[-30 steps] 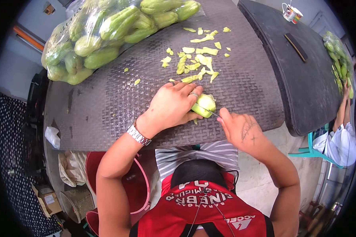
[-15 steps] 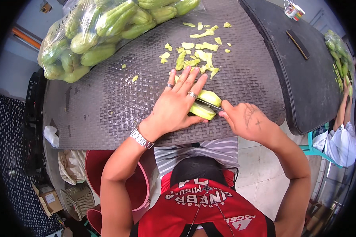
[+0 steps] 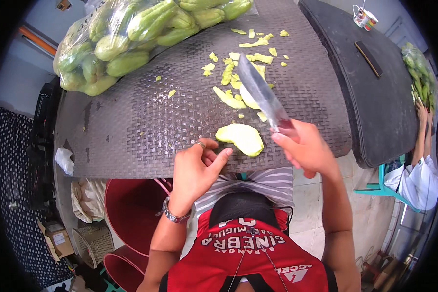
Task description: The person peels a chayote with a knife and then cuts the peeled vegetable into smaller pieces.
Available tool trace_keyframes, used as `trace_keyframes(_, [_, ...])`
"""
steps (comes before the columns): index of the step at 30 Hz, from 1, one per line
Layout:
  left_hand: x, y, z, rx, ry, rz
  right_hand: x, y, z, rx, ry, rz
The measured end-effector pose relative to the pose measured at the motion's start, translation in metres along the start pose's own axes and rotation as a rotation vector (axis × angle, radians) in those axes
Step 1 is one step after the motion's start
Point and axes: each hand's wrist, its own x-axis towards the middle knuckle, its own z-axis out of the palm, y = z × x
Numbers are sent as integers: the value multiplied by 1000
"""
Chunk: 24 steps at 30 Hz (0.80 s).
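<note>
A broad-bladed knife (image 3: 263, 87) is in my right hand (image 3: 304, 146), its handle gripped and its blade angled up over the tabletop. My left hand (image 3: 197, 163) rests at the table's near edge, loosely curled, thumb apart and holding nothing. Just beside its fingertips lies a peeled, pale green piece of chayote (image 3: 241, 139). Another pale piece (image 3: 248, 97), partly hidden behind the blade, lies among scattered green peelings (image 3: 228, 73).
A clear plastic bag of whole chayotes (image 3: 126, 44) covers the far left of the woven-textured table (image 3: 121, 121). Red bins (image 3: 131, 214) stand below on the left. Another dark table (image 3: 340, 58) adjoins on the right, where a person's hands (image 3: 422, 114) touch more green vegetables.
The knife has come out of the chayote and risen. Its pieces now lie apart. My left hand has let go and drawn back toward the near edge.
</note>
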Motion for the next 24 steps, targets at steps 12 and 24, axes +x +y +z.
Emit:
trace_keyframes(12, [12,0,10,132,83,173,13,-1,57,-360,260,-262])
trace_keyframes(24, [27,14,30,-1090,36,-46,24,-4,72,326,117,-165])
